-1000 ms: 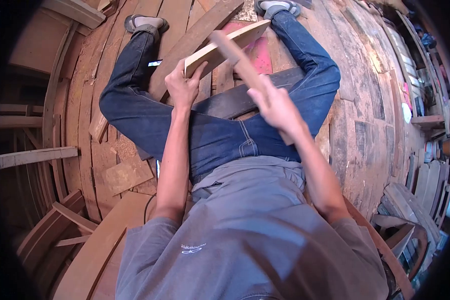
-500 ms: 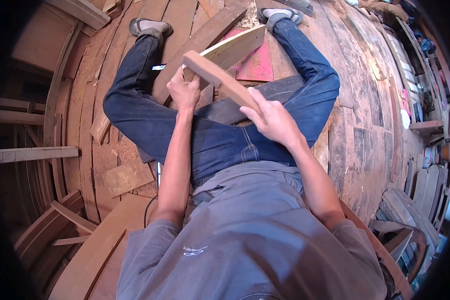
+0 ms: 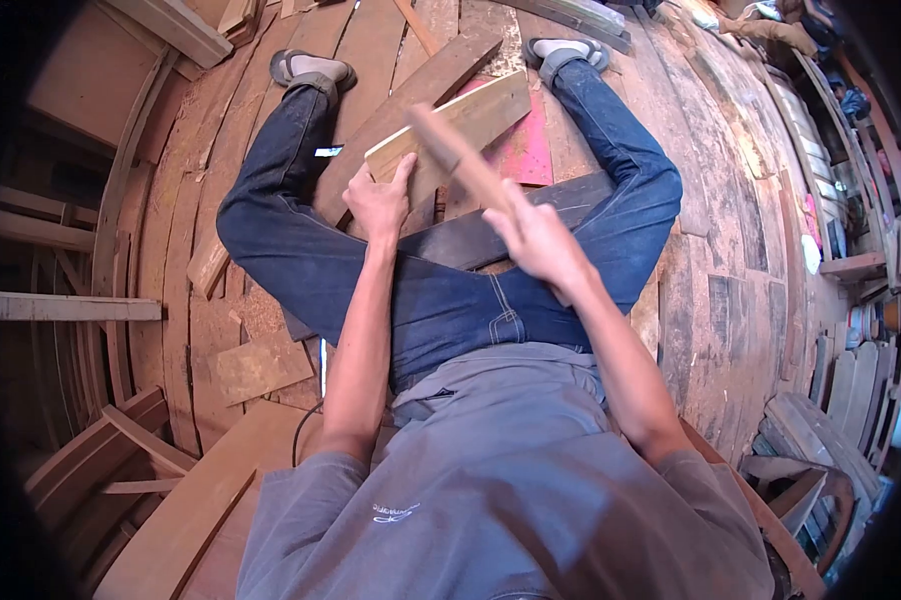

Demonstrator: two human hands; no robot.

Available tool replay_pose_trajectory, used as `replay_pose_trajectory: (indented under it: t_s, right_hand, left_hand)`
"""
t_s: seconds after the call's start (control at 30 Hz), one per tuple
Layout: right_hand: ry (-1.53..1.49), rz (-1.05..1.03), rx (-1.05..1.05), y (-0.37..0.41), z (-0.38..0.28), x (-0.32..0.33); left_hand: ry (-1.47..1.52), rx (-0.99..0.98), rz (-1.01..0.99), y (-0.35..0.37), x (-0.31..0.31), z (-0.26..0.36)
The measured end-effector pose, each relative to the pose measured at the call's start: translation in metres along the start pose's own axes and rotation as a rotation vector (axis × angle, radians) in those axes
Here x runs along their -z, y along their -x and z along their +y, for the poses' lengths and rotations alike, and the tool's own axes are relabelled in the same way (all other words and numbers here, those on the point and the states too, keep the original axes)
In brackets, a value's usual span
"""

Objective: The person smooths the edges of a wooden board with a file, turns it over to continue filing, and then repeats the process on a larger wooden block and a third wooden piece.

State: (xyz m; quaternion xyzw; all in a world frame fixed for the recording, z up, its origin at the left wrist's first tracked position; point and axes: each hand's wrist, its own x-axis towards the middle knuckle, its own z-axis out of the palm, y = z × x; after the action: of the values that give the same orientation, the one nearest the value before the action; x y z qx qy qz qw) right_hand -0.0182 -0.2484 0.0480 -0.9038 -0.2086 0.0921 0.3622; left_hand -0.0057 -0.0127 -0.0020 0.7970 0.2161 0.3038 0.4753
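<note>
Left hand [image 3: 379,205] has the light board [image 3: 486,118] by its near left end: thumb on the face turned toward the wearer, remaining fingers behind the wood and mostly hidden, grip closed down to roughly the board's thickness. From those fingers the board runs up and right, tilted, pale edge uppermost, far end out between the shins near the right foot [image 3: 571,54]. Right hand [image 3: 543,242] is wrapped round the lower end of a wooden bar [image 3: 459,160], thumb and fingers to either side of it, no spare gap showing; exact finger placement partly hidden. Bar sticks out of that fist up and left and crosses in front of the board's face in this view. Bar is blurred, so can't tell if it touches the board. Hands are apart, right one lower and nearer the right thigh of the jeans [image 3: 451,310]. Dark plank [image 3: 571,200] lies between the thighs, on the near side of the board. Pink sheet [image 3: 533,150] shows past the board, partly covered by it. Long brown plank [image 3: 386,125] lies diagonally on the plank floor [image 3: 711,230], beyond the left hand
</note>
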Motion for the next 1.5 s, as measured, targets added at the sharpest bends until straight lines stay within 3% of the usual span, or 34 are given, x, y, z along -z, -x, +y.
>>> replay_pose_trajectory:
  t_s: [0.07,0.1,0.2,0.27,0.33,0.37,0.47,0.6,0.67,0.7,0.73,0.8,0.87,0.93,1.0,1.03,1.07,1.13,1.2,1.23,1.33,1.4,1.47,1.5]
  right_hand:
    - [-0.005,-0.073,0.152,0.017,-0.013,-0.004]
    - [0.000,-0.107,0.112,0.018,-0.012,0.000]
    - [0.021,-0.071,-0.065,-0.004,0.011,0.009]
    - [0.020,-0.034,-0.015,-0.013,0.024,0.006]
    - [0.004,-0.075,0.059,-0.001,-0.004,0.007]
    - [0.001,-0.067,0.187,0.006,-0.003,-0.003]
    - [0.040,-0.133,0.112,0.000,-0.009,0.011]
    - [0.016,-0.018,-0.023,-0.035,0.026,0.000]
    - [-0.032,-0.071,0.089,-0.018,-0.004,0.001]
    - [-0.052,-0.038,0.227,-0.010,-0.006,-0.011]
    - [-0.022,-0.093,0.152,-0.005,-0.014,-0.011]
    - [0.044,-0.120,0.116,-0.015,-0.007,-0.001]
    - [0.136,-0.062,-0.135,-0.034,0.020,-0.002]
    - [0.091,-0.021,-0.134,-0.050,0.043,-0.003]
    - [0.123,-0.097,-0.053,-0.047,0.032,-0.001]
    - [-0.082,-0.070,0.168,-0.039,0.025,-0.010]
    - [-0.061,-0.277,0.014,-0.033,-0.002,-0.003]
    - [-0.065,-0.296,0.064,-0.035,0.001,-0.013]
    - [-0.015,-0.198,0.095,-0.052,0.034,-0.017]
    - [0.074,-0.171,-0.068,-0.065,0.042,-0.017]
    - [0.112,-0.127,-0.183,-0.068,0.033,-0.022]
    - [0.002,-0.164,0.054,-0.046,0.020,-0.032]
    - [-0.098,-0.196,0.159,-0.034,0.015,-0.024]
    - [-0.090,-0.226,0.081,-0.039,0.023,-0.013]
  left_hand:
    - [-0.024,0.124,-0.022,-0.002,0.001,-0.011]
    - [-0.034,0.180,-0.032,-0.004,0.001,-0.011]
    - [0.039,0.139,-0.042,-0.002,0.001,-0.005]
    - [0.072,0.146,-0.041,-0.001,0.001,-0.004]
    - [0.041,0.152,-0.044,-0.006,-0.001,-0.009]
    - [-0.012,0.162,-0.054,-0.006,-0.002,-0.015]
    - [0.004,0.207,-0.075,-0.005,-0.002,-0.028]
    - [0.029,0.147,-0.069,-0.004,0.004,-0.004]
    - [0.071,0.140,-0.044,-0.004,0.001,-0.015]
    - [0.005,0.251,-0.082,-0.008,0.001,-0.029]
    - [-0.060,0.356,-0.119,-0.016,0.002,-0.037]
    - [0.050,0.379,-0.157,-0.014,0.002,-0.044]
    - [0.111,0.380,-0.153,-0.015,-0.003,-0.046]
    - [0.094,0.411,-0.140,-0.015,0.003,-0.026]
    - [0.074,0.432,-0.130,-0.013,0.002,-0.026]
    - [0.053,0.423,-0.133,-0.014,0.002,-0.031]
    - [-0.079,0.586,-0.166,-0.016,0.009,-0.011]
    - [0.140,0.576,-0.125,-0.019,-0.004,-0.052]
    - [0.065,0.590,-0.124,-0.017,-0.008,-0.058]
    - [0.030,0.596,-0.119,-0.018,-0.010,-0.058]
    - [0.033,0.592,-0.017,-0.021,-0.011,-0.048]
    - [-0.008,0.579,-0.050,-0.012,0.001,-0.034]
    - [-0.013,0.580,-0.074,-0.012,0.005,-0.023]
    - [-0.093,0.426,-0.088,-0.011,0.004,-0.024]
